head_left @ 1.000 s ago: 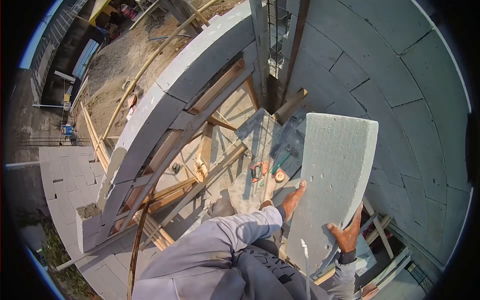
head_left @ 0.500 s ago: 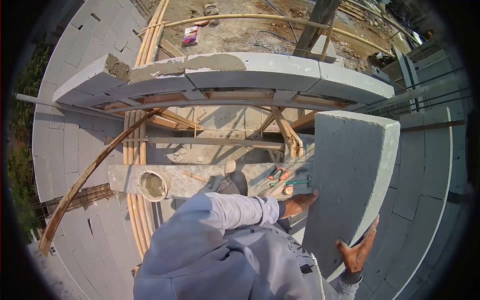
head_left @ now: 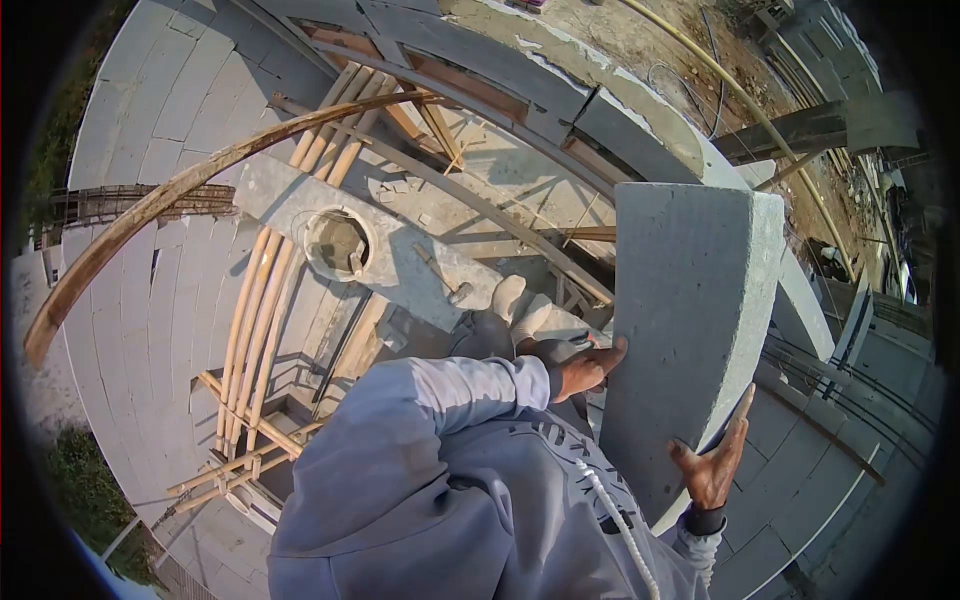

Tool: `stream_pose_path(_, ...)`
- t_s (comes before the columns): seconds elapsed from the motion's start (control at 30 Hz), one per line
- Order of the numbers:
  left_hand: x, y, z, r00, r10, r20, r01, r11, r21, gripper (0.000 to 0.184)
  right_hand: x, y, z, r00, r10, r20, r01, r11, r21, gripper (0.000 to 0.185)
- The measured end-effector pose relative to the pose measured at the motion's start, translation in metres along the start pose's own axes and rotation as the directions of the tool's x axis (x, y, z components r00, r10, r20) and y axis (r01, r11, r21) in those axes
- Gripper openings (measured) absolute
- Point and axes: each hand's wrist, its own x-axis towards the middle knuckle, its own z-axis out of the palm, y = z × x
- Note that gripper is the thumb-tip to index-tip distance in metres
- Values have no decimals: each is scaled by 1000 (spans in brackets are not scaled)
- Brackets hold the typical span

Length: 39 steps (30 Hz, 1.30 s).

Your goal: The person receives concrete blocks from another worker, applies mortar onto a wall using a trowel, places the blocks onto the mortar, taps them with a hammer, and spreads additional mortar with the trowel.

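Note:
A large grey lightweight concrete block [head_left: 680,320] stands tall between my two hands, slightly tilted. My left hand [head_left: 592,368] presses its fingers against the block's left edge; the far side of that grip is hidden. On the opposite edge, my right hand [head_left: 712,462] clasps the block low down, thumb on the broad face and fingers along the narrow side. Beyond the block runs a row of laid blocks [head_left: 545,95], with mortar smeared on top.
A bucket [head_left: 318,268] with mortar inside and a hammer [head_left: 440,272] rest on a plank platform [head_left: 275,195] at my feet. Bamboo poles [head_left: 245,340] pass below. A curved wooden strip [head_left: 180,185] crosses at left. Block walls [head_left: 120,330] rise on both sides.
My view has turned to the right, so the laid row and platform now slant across it. The block stays in both hands, in nearly the same place before me.

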Motion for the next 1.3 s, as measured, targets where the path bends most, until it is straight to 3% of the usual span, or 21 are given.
stream_pose_path(0.1, 5, -2, -11, 991, 61, -121, -60, 998, 13, 72, 26, 4, 11, 994, -103, 39, 103, 995, 11, 122)
stream_pose_path(0.13, 1, 2, -17, 981, 183, -63, -184, 983, -4, 81, 35, 7, 14, 988, -145, 52, 145, 989, 2, 123)
stream_pose_path(0.23, -21, 22, -17, 964, 136, -229, -140, 990, -2, 86, 56, 1, 16, 974, -195, 118, 196, 981, 1, 126)
stream_pose_path(0.3, -22, 19, -22, 957, 138, -257, -150, 988, -27, 87, 67, -11, 17, 968, -195, 160, 197, 980, 2, 127)
stream_pose_path(0.37, -19, 9, -23, 951, 117, -286, -152, 983, -102, 86, 79, 1, 24, 935, -320, 151, 333, 940, -76, 128)
stream_pose_path(0.5, -29, 17, -24, 910, 173, -376, -170, 985, 42, 83, 97, -17, 24, 907, -385, 172, 401, 914, -65, 128)
stream_pose_path(0.53, -24, 11, -23, 871, 196, -450, -204, 978, 29, 81, 102, -19, 26, 896, -406, 180, 422, 905, -62, 128)
stream_pose_path(0.63, -8, -6, -34, 859, 59, -508, -171, 969, -177, 77, 114, -25, 30, 874, -433, 223, 452, 891, -42, 128)
stream_pose_path(0.7, -15, -6, -45, 828, 114, -549, -135, 991, 2, 75, 119, -31, 37, 864, -446, 236, 464, 886, -25, 128)
stream_pose_path(0.77, -21, 1, -54, 823, 123, -554, -149, 989, -1, 74, 123, -37, 42, 854, -462, 241, 482, 876, -29, 127)
stream_pose_path(0.83, -24, 4, -58, 849, 73, -523, -206, 958, -200, 72, 126, -42, 48, 840, -492, 229, 510, 860, -23, 127)
stream_pose_path(0.93, -24, -3, -81, 845, 213, -490, -254, 967, -18, 73, 130, -57, 56, 841, -488, 233, 505, 863, -15, 127)
stream_pose_path(1.03, -41, 17, -94, 865, 165, -474, -295, 931, -214, 74, 133, -89, 59, 872, -409, 268, 434, 900, -40, 127)
stream_pose_path(1.23, -71, 40, -154, 923, 229, -310, -291, 942, -170, 74, 145, -152, 80, 857, -448, 254, 481, 873, -84, 127)
stream_pose_path(1.3, -94, 51, -170, 868, 388, -310, -430, 900, -75, 68, 153, -177, 92, 845, -468, 260, 503, 861, -83, 126)
